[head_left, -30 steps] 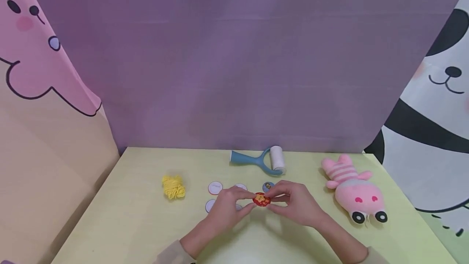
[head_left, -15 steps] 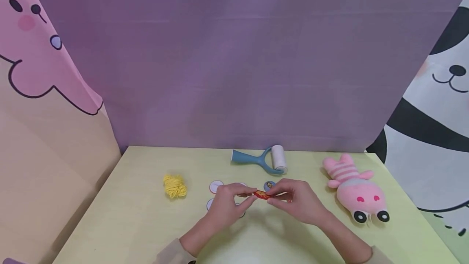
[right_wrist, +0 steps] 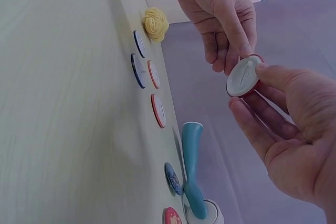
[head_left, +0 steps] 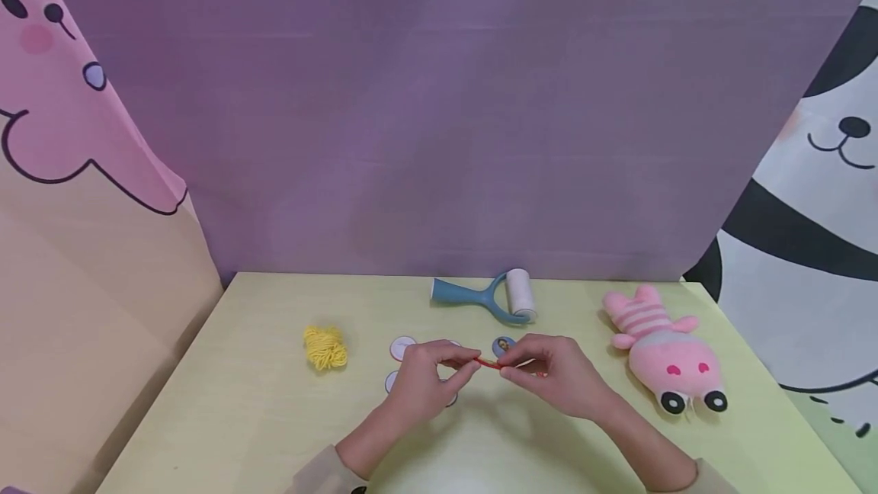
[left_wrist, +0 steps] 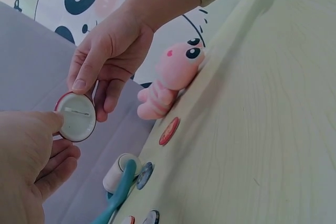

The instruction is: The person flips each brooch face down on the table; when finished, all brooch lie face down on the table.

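A round pin badge (head_left: 488,364) is held edge-on above the table between both hands. My left hand (head_left: 427,381) pinches its left edge with thumb and fingertips, and my right hand (head_left: 561,378) pinches the opposite edge. Both wrist views show its white back (left_wrist: 79,121) with a pin clasp across the middle and a thin red rim. Its front is hidden now. Below, several badges with white backs (right_wrist: 158,110) lie on the table. A blue badge (head_left: 504,346) lies picture side up behind my right fingers, and a red badge (left_wrist: 169,131) lies beyond it.
A blue-handled lint roller (head_left: 473,297) lies at the table's back edge. To the left is a bundle of yellow yarn (head_left: 325,348). On the right lies a pink striped plush toy (head_left: 665,349). A purple cloth (head_left: 439,113) hangs behind the table.
The badge has tipped from showing its red and gold front to edge-on in the head view, its back towards the wrist cameras. Both hands keep their grip and have barely moved.
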{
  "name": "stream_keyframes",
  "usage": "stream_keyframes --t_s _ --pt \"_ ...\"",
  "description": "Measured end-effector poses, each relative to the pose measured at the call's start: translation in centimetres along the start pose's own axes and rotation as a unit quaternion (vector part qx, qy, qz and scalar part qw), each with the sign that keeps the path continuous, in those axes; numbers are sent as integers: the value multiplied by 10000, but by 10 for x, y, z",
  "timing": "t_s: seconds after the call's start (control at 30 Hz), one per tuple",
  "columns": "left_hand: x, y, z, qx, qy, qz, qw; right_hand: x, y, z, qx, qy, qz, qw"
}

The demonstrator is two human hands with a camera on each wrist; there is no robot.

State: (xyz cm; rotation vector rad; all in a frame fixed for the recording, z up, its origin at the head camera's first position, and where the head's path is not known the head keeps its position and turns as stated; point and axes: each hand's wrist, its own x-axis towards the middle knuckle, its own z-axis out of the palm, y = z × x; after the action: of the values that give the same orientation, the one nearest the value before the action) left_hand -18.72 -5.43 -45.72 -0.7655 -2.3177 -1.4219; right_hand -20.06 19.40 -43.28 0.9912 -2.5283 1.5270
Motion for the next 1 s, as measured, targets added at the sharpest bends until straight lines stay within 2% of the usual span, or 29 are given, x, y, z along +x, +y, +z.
stream_keyframes --t_s 0.3,0.53,1.0 --pt "0 3 0 -18 -52 8 10000 -1 2 0 96 -10 241 9997" --pt "0 3 1 -37 -64 28 10000 -1 3 2 479 -94 383 9981" --pt "-5 -1 8 -71 86 401 9991 -4 2 6 837 -62 596 9947"
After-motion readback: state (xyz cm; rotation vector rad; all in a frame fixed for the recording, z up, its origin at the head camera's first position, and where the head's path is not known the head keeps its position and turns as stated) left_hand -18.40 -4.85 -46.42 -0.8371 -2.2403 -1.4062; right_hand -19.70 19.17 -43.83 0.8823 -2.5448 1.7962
